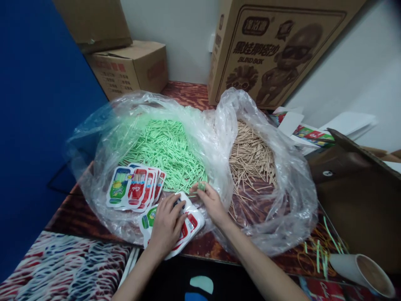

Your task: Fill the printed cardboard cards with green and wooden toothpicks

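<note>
My left hand (167, 223) lies over a small pile of white printed packets (196, 217) at the table's front edge, fingers bent onto the top one. The packets have jar-shaped red and green panels. Between the pinched fingers of my right hand (210, 202) are a few short green sticks (201, 186), just above the top corner of that pile. Behind it, a heap of the same green sticks (169, 150) fills an open clear plastic bag (106, 125). Another stack of packets (134, 188), with Sprite and Cola panels, rests on the bag's left front.
Brown sticks (252, 154) lie in a second clear bag (297, 196) at right. Cardboard boxes (150, 67) and a large printed carton (266, 50) stand behind. Front right hold a tipped paper cup (360, 271), rubber bands (308, 255) and an open carton (354, 200). Bundled packets (62, 267) sit front left.
</note>
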The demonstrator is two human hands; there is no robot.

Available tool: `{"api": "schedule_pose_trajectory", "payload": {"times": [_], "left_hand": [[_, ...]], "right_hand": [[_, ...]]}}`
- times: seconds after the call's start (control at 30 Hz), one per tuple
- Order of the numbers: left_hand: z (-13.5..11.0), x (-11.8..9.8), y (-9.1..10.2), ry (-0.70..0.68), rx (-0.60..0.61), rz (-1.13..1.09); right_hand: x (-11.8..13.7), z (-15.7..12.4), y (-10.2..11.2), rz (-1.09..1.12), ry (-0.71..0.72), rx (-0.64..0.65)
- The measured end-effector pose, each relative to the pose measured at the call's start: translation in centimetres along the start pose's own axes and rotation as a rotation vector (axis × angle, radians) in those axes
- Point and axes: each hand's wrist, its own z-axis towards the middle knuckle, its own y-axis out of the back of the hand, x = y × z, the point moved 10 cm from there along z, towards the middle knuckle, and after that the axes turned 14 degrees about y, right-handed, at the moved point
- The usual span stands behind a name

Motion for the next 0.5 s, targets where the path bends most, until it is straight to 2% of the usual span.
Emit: {"api": "schedule_pose_trajectory", "payload": {"times": [0.1,0.17,0.27,0.33,0.43,0.5], "left_hand": [[0.3,-0.3,0.1,-0.009,0.031,0.015],[0.6,-0.7,0.9,0.004,0.027,0.009],[1.3,-2.0,3.1,0.048,-0.065,-0.050],[1.6,-3.6,3.7,0.019,-0.091,-0.083],[1.8,-6.2,2.0,-0.113,0.026,-0.052],[1.7,-6.9,0.7,-0.167,0.126,-0.054]], "right_hand": [[0.0,-1.0,-0.1,-0.113,0.053,-0.006],[0.0,-1.4,0.0,-0.137,0.063,-0.019],[0.2,-1.8,-0.4,-0.170,0.101,0.010],[0.4,-2.1,-0.8,-0.225,0.170,0.061],[0.4,-2.6,-0.9,-0.305,0.269,0.091],[0.4,-2.9,-0.9,-0.371,0.321,0.101]]}}
